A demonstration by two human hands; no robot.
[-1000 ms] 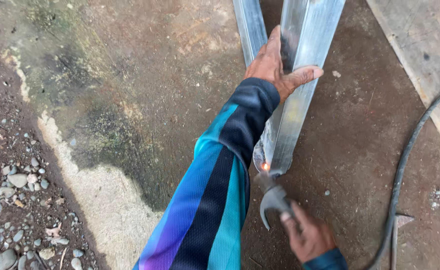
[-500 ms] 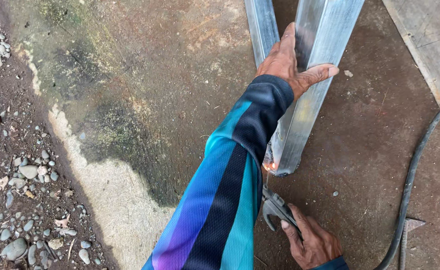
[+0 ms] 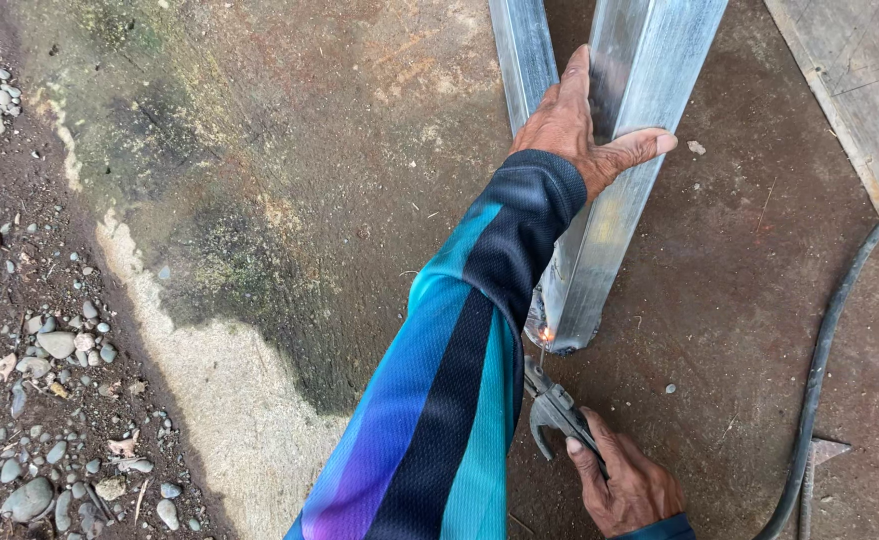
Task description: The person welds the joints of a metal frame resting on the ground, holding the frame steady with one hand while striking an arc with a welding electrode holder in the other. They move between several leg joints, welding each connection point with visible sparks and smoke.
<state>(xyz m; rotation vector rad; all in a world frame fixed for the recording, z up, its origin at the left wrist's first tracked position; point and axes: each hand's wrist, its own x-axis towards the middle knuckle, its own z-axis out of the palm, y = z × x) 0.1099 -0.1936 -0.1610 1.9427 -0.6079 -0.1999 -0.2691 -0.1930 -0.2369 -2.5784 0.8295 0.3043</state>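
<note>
A: State the illumination.

B: Soft, even daylight; source direction cannot be determined. Shadows are faint. The brightest reflection runs along the steel channel [image 3: 628,170] at 1 o'clock.

A: Any point source?

B: One small orange glow at the channel's lower end, just right of centre, beside the rod of the holder [image 3: 556,408].

A: Focus and distortion?

B: Sharp overall; gravel [image 3: 40,350] at 9 o'clock is crisp. Sleeve [image 3: 440,400] at 6 o'clock is slightly soft. No evident edge bending.
</note>
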